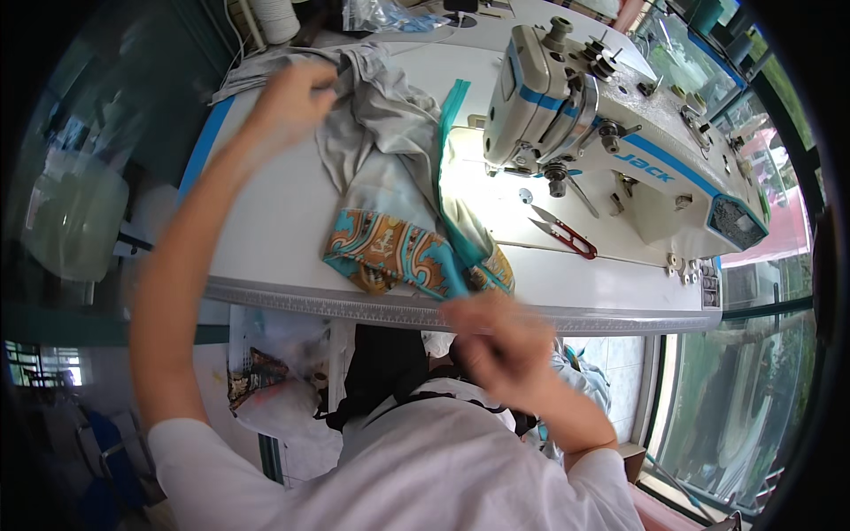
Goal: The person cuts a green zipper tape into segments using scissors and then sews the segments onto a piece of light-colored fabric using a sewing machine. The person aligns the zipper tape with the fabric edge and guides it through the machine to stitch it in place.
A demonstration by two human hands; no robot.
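A light grey garment (381, 133) lies bunched across the sewing table, with a patterned teal and orange band (390, 248) at its near end. A teal strip (445, 133), which looks like zipper tape, runs along its right side toward the table's front edge. There my right hand (505, 341), blurred by motion, is closed on the strip's near end. My left hand (292, 102) is over the far left part of the garment, its fingers curled; blur hides what they grip. The sewing machine (620, 133) stands right of the garment, its lamp lighting the needle area.
Red-handled thread snips (567, 234) lie near the needle area. Small bobbins (680, 265) sit at the right front. A ruler strip (381, 310) lines the table's front edge. At the back are a thread cone (276, 19) and a clear plastic bag (390, 15).
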